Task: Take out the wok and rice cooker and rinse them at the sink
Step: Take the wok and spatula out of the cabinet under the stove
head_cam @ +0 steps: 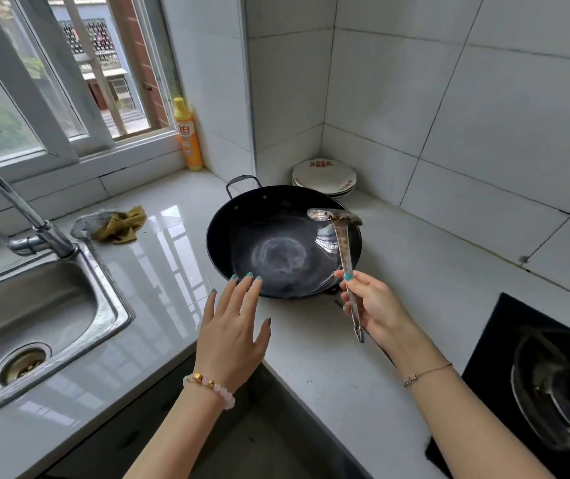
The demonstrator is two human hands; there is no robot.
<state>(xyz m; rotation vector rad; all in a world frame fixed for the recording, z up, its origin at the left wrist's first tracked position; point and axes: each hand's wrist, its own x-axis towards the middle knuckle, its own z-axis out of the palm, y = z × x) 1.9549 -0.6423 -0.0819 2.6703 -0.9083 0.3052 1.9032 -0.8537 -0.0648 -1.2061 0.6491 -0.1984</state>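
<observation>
A black wok (269, 233) with a loop handle sits on the white corner counter. My right hand (371, 305) grips the handle of a rusty metal spatula (344, 257), whose blade is lifted above the wok's right rim. My left hand (233, 326) hovers with fingers spread at the wok's near left rim, the fingertips at its edge. The steel sink (35, 305) with its tap (24, 223) lies to the left. No rice cooker is in view.
A yellow dish-soap bottle (187, 136) stands by the window. A cloth and scourer (114, 221) lie behind the sink. Stacked plates (325, 176) sit in the corner. A black induction hob (536, 382) is at the right.
</observation>
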